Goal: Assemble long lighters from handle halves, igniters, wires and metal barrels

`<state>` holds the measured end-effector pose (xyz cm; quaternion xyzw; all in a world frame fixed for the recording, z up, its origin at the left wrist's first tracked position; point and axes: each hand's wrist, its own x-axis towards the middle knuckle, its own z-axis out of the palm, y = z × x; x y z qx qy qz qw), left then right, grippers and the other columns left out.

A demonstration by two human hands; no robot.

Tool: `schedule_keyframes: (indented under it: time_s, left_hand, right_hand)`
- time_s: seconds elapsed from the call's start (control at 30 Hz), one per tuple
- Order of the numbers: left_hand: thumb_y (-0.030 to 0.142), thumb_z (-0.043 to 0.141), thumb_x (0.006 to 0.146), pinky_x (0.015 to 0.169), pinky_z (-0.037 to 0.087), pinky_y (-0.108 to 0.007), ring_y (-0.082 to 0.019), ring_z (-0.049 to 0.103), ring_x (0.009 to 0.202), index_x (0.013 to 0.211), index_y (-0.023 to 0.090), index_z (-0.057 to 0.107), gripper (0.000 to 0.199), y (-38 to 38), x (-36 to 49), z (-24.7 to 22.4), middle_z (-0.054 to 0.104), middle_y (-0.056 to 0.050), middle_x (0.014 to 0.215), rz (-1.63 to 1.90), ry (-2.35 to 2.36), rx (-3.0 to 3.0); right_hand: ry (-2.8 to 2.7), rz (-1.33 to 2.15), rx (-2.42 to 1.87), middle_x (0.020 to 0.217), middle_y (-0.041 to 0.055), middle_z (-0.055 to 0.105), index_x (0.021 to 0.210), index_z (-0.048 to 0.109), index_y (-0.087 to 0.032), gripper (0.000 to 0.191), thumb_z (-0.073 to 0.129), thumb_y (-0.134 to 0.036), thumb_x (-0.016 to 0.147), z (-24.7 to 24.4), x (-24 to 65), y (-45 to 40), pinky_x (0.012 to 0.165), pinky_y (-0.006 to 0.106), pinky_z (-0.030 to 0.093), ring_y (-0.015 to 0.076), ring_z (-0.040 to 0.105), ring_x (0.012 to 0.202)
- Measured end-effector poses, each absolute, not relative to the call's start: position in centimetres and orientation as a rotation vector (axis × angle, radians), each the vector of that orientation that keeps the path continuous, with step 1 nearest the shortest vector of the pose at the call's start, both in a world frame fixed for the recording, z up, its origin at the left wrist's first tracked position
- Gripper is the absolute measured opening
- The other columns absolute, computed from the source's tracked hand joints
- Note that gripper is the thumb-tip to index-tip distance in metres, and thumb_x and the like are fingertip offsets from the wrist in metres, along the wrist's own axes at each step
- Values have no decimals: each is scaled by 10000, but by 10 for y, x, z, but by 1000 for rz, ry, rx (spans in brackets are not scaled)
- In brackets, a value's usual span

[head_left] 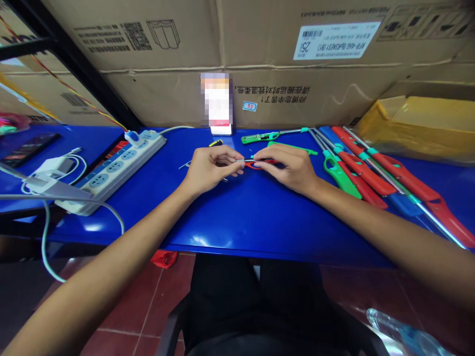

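Over the middle of the blue table (237,212), my left hand (210,168) and my right hand (289,165) face each other with a narrow gap between the fingertips. Both pinch a small, thin, dark and silvery part (248,160), one end each. Something red-orange (256,165) shows just beneath it, partly behind my right fingers. Behind my hands lies an opened green lighter casing (260,138) with a metal rod. A second green piece (297,147) rests beyond my right hand. A yellow and black tool handle (215,143) shows behind my left hand.
Several long red, green and blue lighters (382,173) lie at the right. A white power strip (115,168) with cables is at the left. A lit phone (218,104) leans on the cardboard (166,99) at the back. A taped box (426,123) stands back right.
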<state>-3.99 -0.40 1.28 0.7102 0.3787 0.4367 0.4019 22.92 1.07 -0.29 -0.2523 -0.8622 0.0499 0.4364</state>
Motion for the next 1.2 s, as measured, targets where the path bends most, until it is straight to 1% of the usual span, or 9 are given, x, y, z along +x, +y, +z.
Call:
schedule_keyframes:
  time_s: [0.07,0.23,0.37,0.5,0.67,0.83,0.97,1.2]
  left_hand:
    - [526,973,880,782,788,-348,-257,899,815,1035,169,850,408,-3,-40,13,888,-109,878,1104,956,1775]
    - [500,999,850,747,784,-333,-250,893,784,998,179,850,383,-2,-41,15,884,-95,849,1110,957,1754]
    - [517,993,853,756,787,-344,-251,893,787,1005,184,853,392,-2,-41,15,886,-97,855,1103,967,1766]
    - [510,991,855,749,785,-341,-250,891,782,1001,174,850,392,-1,-42,15,885,-101,853,1116,954,1769]
    - [458,979,873,736,771,-308,-232,887,775,997,171,850,338,-3,-41,15,881,-95,841,1118,937,1763]
    - [456,976,877,734,768,-299,-229,887,785,1005,165,848,343,-5,-40,14,882,-91,848,1113,952,1743]
    - [417,957,895,726,761,-281,-211,879,764,1004,166,849,295,-5,-38,12,881,-82,843,1131,936,1741]
    - [417,941,924,733,766,-300,-212,876,757,1011,166,850,281,-8,-35,11,882,-86,851,1156,932,1773]
  right_hand:
    - [-2146,106,-639,1109,60,899,1146,846,-271,106,766,-335,1117,-3,232,13,931,440,678,266,844,995]
    - [-2206,36,-619,1138,65,896,1115,814,-254,111,705,-266,1128,-1,238,15,929,423,674,260,846,1023]
    - [-2251,-41,-634,1138,70,905,1104,821,-255,128,700,-285,1133,3,239,13,935,441,677,272,854,1022]
    - [-2277,-142,-622,1184,58,914,1136,846,-269,141,705,-263,1130,6,240,11,978,453,680,282,868,1087]
    - [-2236,-247,-595,1263,58,911,1174,869,-261,152,730,-232,1121,6,241,10,970,445,696,279,882,1113]
    - [-2217,-270,-567,1207,57,920,1140,866,-244,132,735,-234,1126,4,236,9,947,399,698,257,891,1073]
    - [-2224,-242,-604,1178,46,924,1154,868,-258,143,732,-226,1120,3,233,7,942,403,700,257,893,1046]
    - [-2225,-203,-615,1151,32,926,1138,877,-271,154,737,-216,1106,2,233,6,946,420,710,262,895,1032]
